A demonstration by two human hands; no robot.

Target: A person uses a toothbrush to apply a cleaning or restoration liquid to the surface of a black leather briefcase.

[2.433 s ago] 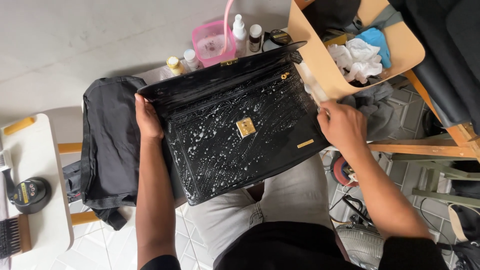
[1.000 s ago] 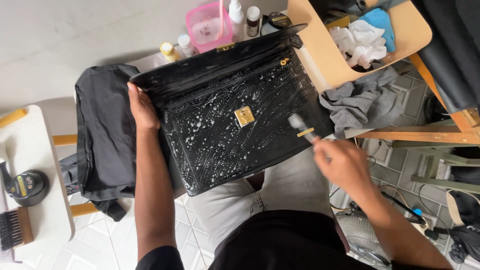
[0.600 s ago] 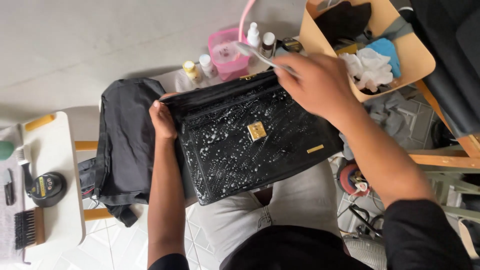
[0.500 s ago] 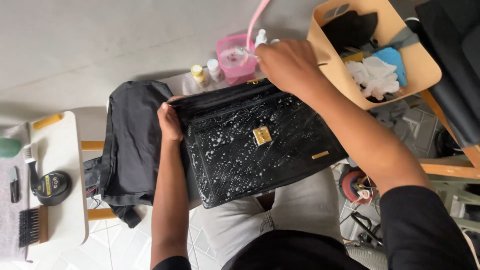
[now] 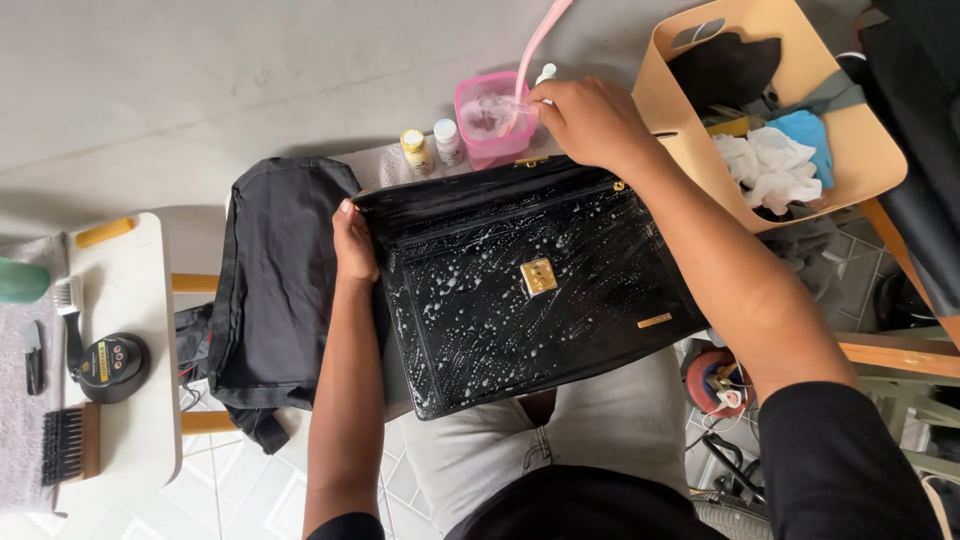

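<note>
A glossy black leather bag [image 5: 530,290] with a gold clasp lies across my lap, speckled with white foam. My left hand [image 5: 354,245] grips its left edge. My right hand [image 5: 590,120] reaches past the bag's top edge to a pink tub [image 5: 487,118] of soapy water. It holds a small brush whose end dips into the tub; the brush is almost wholly hidden by the fingers.
Two small bottles [image 5: 432,145] stand beside the tub. A black cloth bag [image 5: 280,290] lies on the left. A tan tray [image 5: 800,110] with rags sits at the right. A white side table [image 5: 125,330] holds brushes and a round tin.
My right hand picked up a small brush near the bag's right side, carried it up over the bag and brought it to the pink tub. My left hand stayed on the bag's left edge.
</note>
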